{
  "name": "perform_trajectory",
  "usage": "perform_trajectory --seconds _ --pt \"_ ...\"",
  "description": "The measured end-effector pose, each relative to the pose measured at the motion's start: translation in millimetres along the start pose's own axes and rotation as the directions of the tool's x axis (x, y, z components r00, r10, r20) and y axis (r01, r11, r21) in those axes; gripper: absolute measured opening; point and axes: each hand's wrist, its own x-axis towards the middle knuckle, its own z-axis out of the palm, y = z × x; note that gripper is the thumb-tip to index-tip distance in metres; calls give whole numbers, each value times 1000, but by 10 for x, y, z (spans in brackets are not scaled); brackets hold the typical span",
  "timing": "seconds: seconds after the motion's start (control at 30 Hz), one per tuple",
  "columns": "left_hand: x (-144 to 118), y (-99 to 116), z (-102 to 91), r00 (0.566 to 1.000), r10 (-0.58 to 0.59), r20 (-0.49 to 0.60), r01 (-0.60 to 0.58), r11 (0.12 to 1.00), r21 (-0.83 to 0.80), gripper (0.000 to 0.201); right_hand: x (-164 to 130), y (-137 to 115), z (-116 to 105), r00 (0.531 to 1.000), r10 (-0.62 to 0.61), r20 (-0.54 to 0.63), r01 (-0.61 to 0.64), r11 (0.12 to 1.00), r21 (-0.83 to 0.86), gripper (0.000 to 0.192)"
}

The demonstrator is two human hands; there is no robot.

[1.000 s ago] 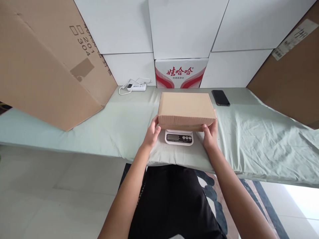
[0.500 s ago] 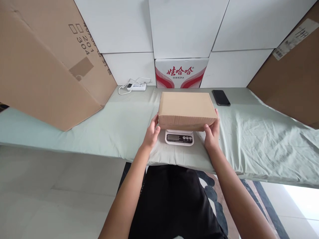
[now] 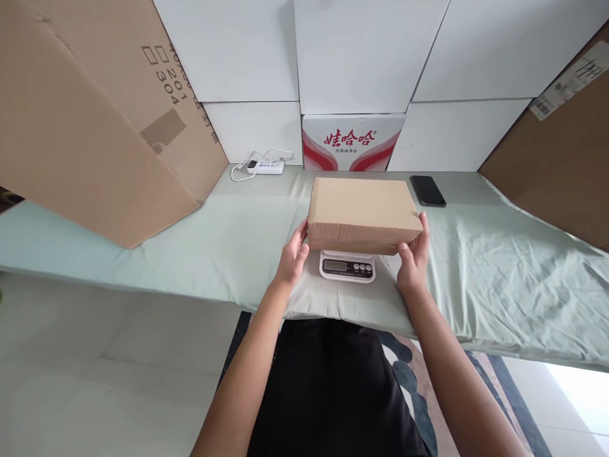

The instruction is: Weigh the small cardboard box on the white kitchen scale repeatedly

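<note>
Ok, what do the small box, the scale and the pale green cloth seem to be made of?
Small box: likely cardboard, matte, by its plain tan faces and wrinkled front.
Scale: probably hard plastic, by its smooth white rounded casing; the box hides much of it.
Pale green cloth: thin fabric, by its folds and creases; cotton or synthetic, I can't tell.

The small box (image 3: 364, 203) is brown cardboard, dull and smooth on top. The scale (image 3: 347, 267) looks like smooth white plastic. The table cover (image 3: 252, 235) is cloth, full of wrinkles. The phone (image 3: 428, 192) is black and shiny. The 2 big boxes, the left box (image 3: 104, 133) and the right box (image 3: 566, 158), are dull cardboard too. The floor (image 3: 118, 362) looks smooth and a bit shiny.
</note>
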Motion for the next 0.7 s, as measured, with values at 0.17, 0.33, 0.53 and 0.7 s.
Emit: perform_trajectory --seconds 0.17,0.33,0.53,0.7 --pt "1 26 -11 1000 -8 23 8 1000 -23 90 18 -96 6 1000 -16 -8 17 999 30 94" --pt "353 326 -99 999 49 4 -48 998 -49 90 305 -402 -35 993 -78 85 67 990 124 82" --pt "1196 18 -36 993 59 -100 -68 994 -82 99 990 -75 323 976 -187 113 176 980 97 104" --pt "1307 -409 110 989 -73 -131 58 992 -115 94 1127 614 550 992 -106 72 98 990 106 116"
